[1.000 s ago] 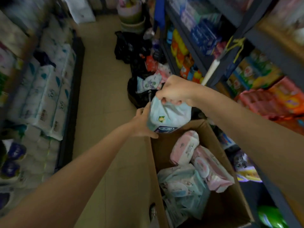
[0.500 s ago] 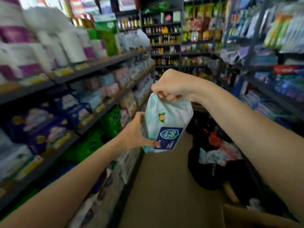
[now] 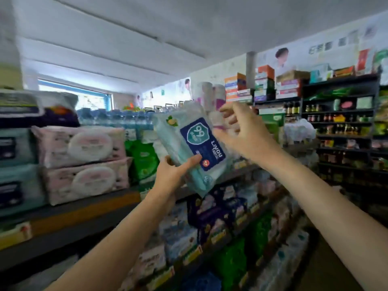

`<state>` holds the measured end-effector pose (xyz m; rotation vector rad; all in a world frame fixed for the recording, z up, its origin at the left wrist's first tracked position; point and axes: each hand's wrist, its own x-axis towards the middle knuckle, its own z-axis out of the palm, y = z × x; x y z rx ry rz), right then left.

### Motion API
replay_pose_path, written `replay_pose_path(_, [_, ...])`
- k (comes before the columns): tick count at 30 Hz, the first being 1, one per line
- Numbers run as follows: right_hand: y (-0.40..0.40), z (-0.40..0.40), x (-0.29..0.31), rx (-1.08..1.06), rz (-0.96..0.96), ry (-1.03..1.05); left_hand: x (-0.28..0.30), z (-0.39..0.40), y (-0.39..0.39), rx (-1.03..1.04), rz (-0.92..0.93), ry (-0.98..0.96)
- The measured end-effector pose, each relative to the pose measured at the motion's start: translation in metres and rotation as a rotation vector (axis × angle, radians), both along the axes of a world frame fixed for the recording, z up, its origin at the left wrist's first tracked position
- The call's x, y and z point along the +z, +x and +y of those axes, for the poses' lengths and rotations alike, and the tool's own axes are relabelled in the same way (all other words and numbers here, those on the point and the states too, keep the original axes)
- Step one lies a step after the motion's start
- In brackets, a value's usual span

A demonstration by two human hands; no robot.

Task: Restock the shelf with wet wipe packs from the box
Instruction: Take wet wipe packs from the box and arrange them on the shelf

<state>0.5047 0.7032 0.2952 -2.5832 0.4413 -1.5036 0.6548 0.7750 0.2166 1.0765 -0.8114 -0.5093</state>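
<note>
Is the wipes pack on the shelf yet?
Not yet: the wipes pack is tilted in midair, gripped by the left hand before the shelf.

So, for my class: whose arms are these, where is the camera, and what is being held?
The camera sits on a person's head, so the two bare arms are the wearer's own, seen in a shop aisle. The left hand grips a pale blue wipe pack at its lower end, tilted, in front of the shelf. The right hand hovers at the pack's right edge, fingers spread; whether it touches is unclear. Pink packs lie stacked on the shelf.
</note>
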Motion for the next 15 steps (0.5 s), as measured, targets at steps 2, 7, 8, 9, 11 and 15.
replay_pose_path(2, [0.031, 0.001, -0.022, 0.061, 0.244, 0.021, 0.018, 0.013, 0.015, 0.064, 0.089, -0.102])
replay_pose_path(7, [0.106, 0.007, -0.029, 0.218, 0.034, -0.033, 0.045, 0.036, 0.047, 0.206, -0.045, -0.224])
replay_pose_path(8, [0.117, 0.008, -0.026, 0.260, -0.007, -0.037, 0.049, 0.043, 0.054, 0.225, -0.128, -0.204])
replay_pose_path(9, [0.128, 0.007, -0.022, 0.292, -0.037, -0.056, 0.054, 0.050, 0.061, 0.244, -0.200, -0.157])
replay_pose_path(11, [0.148, 0.003, -0.016, 0.317, -0.066, -0.128, 0.063, 0.067, 0.077, 0.289, -0.276, -0.025])
replay_pose_path(15, [0.185, 0.002, -0.004, 0.313, -0.115, -0.338, 0.071, 0.112, 0.117, 0.442, -0.235, -0.021])
